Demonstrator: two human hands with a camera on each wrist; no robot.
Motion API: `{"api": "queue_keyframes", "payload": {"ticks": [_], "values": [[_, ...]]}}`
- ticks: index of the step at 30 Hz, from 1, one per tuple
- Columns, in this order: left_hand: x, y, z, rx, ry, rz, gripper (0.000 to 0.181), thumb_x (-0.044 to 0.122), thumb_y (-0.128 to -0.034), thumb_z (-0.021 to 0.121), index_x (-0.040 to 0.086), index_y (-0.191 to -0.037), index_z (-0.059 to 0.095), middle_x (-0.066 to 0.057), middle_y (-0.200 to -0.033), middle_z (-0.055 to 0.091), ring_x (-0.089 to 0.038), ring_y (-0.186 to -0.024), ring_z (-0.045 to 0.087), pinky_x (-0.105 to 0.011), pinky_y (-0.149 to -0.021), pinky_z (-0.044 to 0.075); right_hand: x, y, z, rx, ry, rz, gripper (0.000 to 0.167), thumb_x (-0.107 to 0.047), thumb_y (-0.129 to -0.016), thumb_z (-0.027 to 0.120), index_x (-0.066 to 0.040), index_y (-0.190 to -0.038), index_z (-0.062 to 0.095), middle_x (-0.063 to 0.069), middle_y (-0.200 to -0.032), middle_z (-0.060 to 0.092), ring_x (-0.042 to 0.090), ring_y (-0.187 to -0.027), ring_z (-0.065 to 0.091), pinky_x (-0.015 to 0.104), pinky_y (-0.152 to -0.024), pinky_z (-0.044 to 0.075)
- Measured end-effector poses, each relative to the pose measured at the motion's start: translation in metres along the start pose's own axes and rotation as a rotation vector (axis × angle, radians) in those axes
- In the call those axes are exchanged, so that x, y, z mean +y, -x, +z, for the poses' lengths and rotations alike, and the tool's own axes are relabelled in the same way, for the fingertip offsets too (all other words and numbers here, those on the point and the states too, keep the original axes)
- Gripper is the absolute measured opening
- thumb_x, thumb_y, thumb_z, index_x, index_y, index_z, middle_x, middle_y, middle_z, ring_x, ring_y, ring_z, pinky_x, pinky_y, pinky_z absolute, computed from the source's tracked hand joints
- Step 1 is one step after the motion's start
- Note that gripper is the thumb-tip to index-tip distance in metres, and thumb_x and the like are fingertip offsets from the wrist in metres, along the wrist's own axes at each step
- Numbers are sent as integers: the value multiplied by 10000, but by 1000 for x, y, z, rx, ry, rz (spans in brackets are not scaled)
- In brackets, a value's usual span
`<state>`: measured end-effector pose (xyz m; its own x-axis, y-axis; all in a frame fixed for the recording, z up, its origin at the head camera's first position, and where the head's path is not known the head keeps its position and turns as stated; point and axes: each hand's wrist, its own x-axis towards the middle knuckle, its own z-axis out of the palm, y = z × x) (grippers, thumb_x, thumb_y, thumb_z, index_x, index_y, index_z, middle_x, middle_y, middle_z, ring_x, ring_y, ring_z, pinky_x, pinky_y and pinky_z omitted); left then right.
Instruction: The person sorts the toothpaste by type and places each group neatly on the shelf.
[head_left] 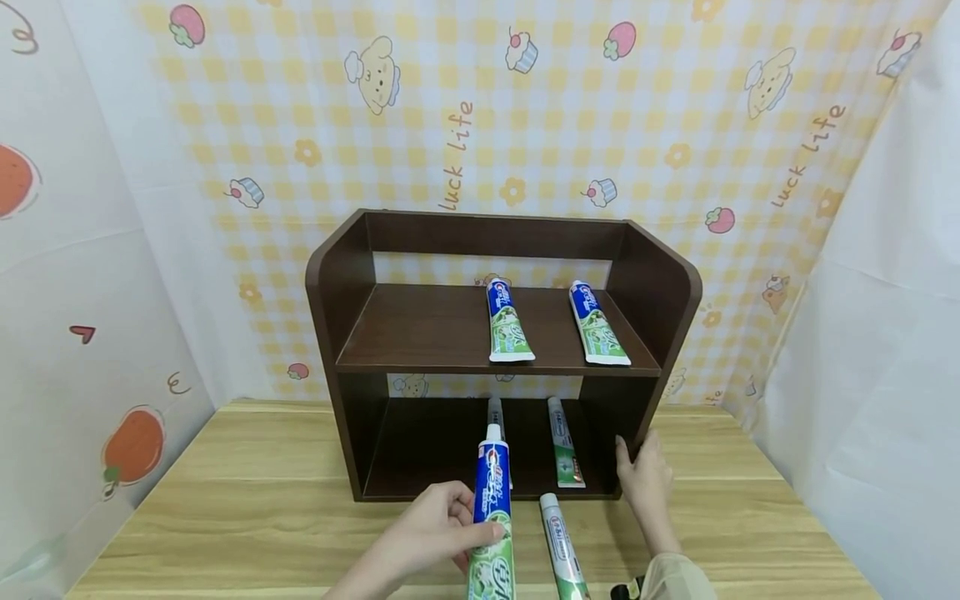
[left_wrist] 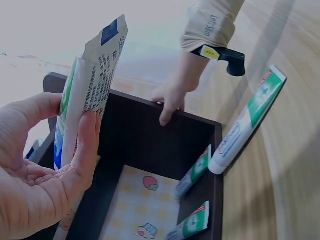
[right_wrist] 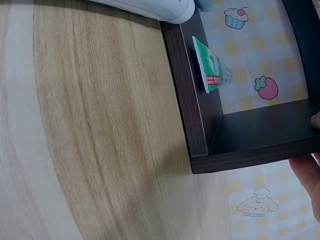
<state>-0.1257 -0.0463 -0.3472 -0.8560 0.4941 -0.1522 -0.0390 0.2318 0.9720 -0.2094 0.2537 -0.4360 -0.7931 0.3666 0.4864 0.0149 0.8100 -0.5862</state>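
Note:
My left hand (head_left: 431,529) pinches a blue-and-green toothpaste tube (head_left: 492,483) between thumb and fingers, cap up, in front of the dark brown two-tier shelf (head_left: 420,333). The left wrist view shows the tube's printed back and flat crimped end. My right hand (head_left: 649,483) grips the shelf's right side panel, thumb on the inner face and fingers outside. Two similar blue-and-green tubes (head_left: 510,321) lie on the upper tier. Below are two grey-and-green tubes (head_left: 565,442), one largely hidden behind the held tube.
Another grey-and-green toothpaste tube (head_left: 561,546) lies on the wooden table (head_left: 247,492), just before the shelf's lower front edge. A patterned yellow-check cloth (head_left: 300,100) hangs behind, with white cloth at both sides. A dark strap (left_wrist: 220,55) sits on the right wrist.

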Motion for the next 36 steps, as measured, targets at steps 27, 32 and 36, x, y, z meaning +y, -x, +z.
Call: {"api": "queue_keyframes", "payload": {"ticks": [27,32,36], "values": [[32,11,-28,65,-72,55,438,271,-797,699,-54,-1025,515,-65,-763,613,-132,-661,600,-295,-575,558,-1,-1,0,-17,2,22,273,-184,-888,555,40,-901,400,204,-784,516,409,-649,544,506,-549,400],[38,12,-34,90,-103,61,447,279,-793,702,-57,-1020,516,-70,-760,612,-134,-652,600,-294,-573,557,-1,0,1,1,-5,18,273,-182,-881,562,43,-912,410,220,-805,534,446,-677,551,532,-569,404],[43,11,-37,126,-141,60,449,280,-787,707,-56,-1022,522,-74,-757,601,-132,-647,591,-294,-566,556,1,0,3,30,-5,5,278,-180,-869,578,44,-922,423,225,-830,539,467,-699,552,550,-585,399]]}}
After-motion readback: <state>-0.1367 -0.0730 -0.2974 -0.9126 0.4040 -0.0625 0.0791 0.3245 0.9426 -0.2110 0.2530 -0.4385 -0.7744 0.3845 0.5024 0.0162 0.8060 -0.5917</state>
